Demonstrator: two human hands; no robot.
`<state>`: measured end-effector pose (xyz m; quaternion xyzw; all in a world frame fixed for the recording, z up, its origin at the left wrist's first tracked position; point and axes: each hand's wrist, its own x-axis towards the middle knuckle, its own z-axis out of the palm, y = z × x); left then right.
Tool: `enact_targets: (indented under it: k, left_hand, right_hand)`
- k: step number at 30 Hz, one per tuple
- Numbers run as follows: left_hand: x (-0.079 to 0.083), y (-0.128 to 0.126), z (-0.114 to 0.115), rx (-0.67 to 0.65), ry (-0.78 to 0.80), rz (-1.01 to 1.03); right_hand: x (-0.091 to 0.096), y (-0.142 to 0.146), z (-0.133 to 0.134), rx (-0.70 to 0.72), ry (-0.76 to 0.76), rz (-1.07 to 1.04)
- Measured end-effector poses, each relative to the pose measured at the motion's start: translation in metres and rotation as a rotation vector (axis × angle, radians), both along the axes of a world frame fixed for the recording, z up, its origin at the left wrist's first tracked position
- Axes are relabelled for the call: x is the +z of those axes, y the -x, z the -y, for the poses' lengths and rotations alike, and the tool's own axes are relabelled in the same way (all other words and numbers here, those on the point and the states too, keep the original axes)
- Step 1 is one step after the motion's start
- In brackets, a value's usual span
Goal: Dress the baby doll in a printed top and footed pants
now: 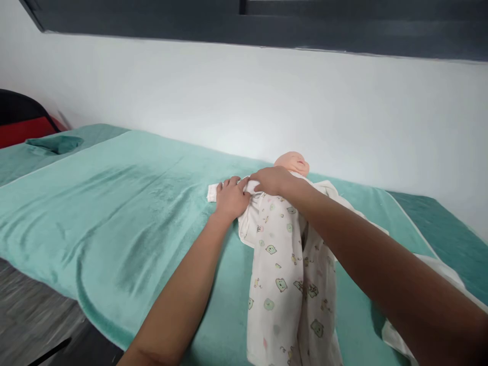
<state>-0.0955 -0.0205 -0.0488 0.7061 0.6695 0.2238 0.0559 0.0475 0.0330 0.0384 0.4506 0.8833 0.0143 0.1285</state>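
Note:
A baby doll (293,161) lies on its back on a teal blanket (125,203), dressed in a white sleepsuit (284,264) printed with small animal pictures. My left hand (231,197) rests on the suit's left sleeve, fingers together and curled over the cloth near the cuff. My right hand (271,180) lies over the doll's shoulder and chest, fingers bent and gripping the fabric by the sleeve. The suit's legs hang toward the blanket's near edge.
The blanket covers a long bed or table against a white wall (267,101). A folded teal cloth (55,144) lies at the far left beside a red and black chair (19,122). More white cloth (438,264) lies under my right forearm. Grey floor (30,320) shows at lower left.

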Motion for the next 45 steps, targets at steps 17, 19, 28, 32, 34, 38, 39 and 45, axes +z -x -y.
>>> enact_targets:
  k: [17,19,28,32,34,38,39,45]
  left_hand:
    - [-0.007,0.003,0.001,0.18,0.008,0.205]
    - [-0.005,0.005,0.002,0.255,-0.071,0.26]
    - [-0.004,0.009,-0.001,-0.101,-0.097,-0.106]
    - [-0.005,0.015,-0.001,-0.049,-0.128,-0.125]
    - [-0.005,0.018,0.001,-0.014,-0.142,-0.122]
    - [-0.005,0.017,0.005,0.058,-0.133,-0.11]
    - [-0.006,0.017,0.006,0.069,-0.129,-0.108]
    - [-0.002,0.005,0.02,0.045,-0.21,-0.02]
  right_hand:
    - [0.036,-0.053,0.027,-0.12,-0.082,-0.119]
    - [0.028,-0.041,0.023,-0.104,-0.057,-0.095]
    - [0.007,-0.007,0.009,-0.046,0.016,0.037]
    - [0.01,-0.029,0.018,-0.08,-0.008,-0.161]
    - [0.009,-0.053,0.027,-0.136,-0.063,-0.39]
    - [-0.016,-0.116,0.052,-0.339,-0.192,-0.763]
    - [-0.027,-0.132,0.058,-0.414,-0.238,-0.799]
    - [-0.079,-0.196,0.082,-0.672,-0.376,-0.755]
